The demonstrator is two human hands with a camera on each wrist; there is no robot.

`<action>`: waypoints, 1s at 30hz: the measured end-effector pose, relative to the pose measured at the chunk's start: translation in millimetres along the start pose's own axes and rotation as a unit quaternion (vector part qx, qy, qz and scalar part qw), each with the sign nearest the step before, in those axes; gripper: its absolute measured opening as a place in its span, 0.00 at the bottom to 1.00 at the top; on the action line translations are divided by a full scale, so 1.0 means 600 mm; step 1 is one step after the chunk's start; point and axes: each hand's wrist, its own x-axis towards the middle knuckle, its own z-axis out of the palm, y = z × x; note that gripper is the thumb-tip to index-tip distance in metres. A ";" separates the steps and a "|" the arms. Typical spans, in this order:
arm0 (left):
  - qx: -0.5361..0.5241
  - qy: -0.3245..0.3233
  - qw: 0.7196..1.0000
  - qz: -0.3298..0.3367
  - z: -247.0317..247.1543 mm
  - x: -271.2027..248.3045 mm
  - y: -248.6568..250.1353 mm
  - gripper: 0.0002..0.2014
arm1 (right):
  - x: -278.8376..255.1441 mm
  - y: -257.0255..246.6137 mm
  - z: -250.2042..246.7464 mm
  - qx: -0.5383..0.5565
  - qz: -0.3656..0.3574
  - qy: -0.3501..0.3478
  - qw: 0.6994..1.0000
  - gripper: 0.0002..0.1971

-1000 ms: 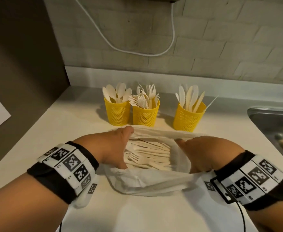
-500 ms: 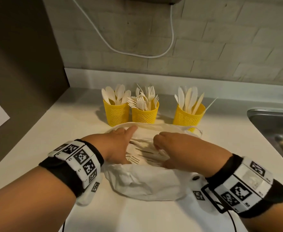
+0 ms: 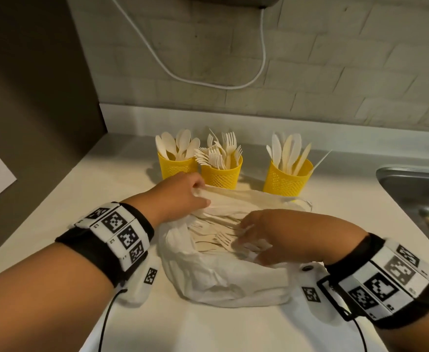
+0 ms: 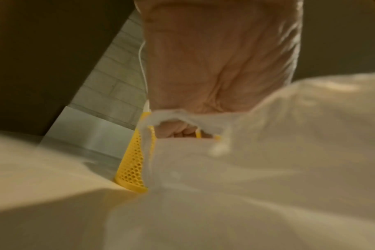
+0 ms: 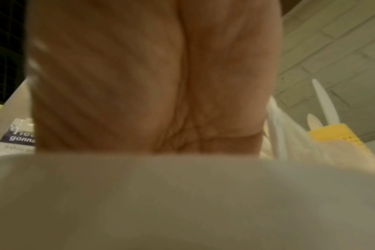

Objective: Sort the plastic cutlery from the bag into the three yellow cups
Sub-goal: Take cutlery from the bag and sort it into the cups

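Only head cam shows all three yellow cups: spoon cup [image 3: 176,165], fork cup [image 3: 221,175], knife cup [image 3: 288,179], in a row behind the white bag [image 3: 223,273] on the counter [image 3: 81,199]. Left wrist cam shows what head cam doesn't: left hand [image 3: 180,196] fingers [image 4: 180,132] curled, gripping bag rim. Right hand [image 3: 282,237] reaches into bag's loose cutlery [image 3: 213,237]; grip can't tell, wrist cam shows palm only.

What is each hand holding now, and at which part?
Left hand grips the bag at its far rim. Right hand reaches into the cutlery; any hold cannot be told.
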 end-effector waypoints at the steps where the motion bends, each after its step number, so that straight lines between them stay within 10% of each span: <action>1: -0.015 0.006 1.000 -0.015 0.003 0.009 0.004 0.27 | 0.000 0.000 -0.002 0.009 0.009 0.010 1.000 0.26; 9: -0.031 -0.025 0.997 -0.060 0.029 0.053 0.029 0.33 | 0.007 0.005 0.016 0.019 0.032 0.021 0.999 0.24; 21: -0.001 0.029 0.994 0.105 0.021 -0.011 0.036 0.37 | 0.028 -0.003 0.051 -0.013 0.036 0.076 0.996 0.31; 26: 0.335 -0.188 0.918 0.095 0.032 -0.077 -0.002 0.63 | 0.023 0.004 0.075 -0.053 0.058 0.064 0.995 0.46; 30: 0.351 -0.232 0.907 0.030 0.031 -0.088 -0.029 0.67 | 0.020 0.005 0.066 -0.057 0.074 0.029 0.995 0.44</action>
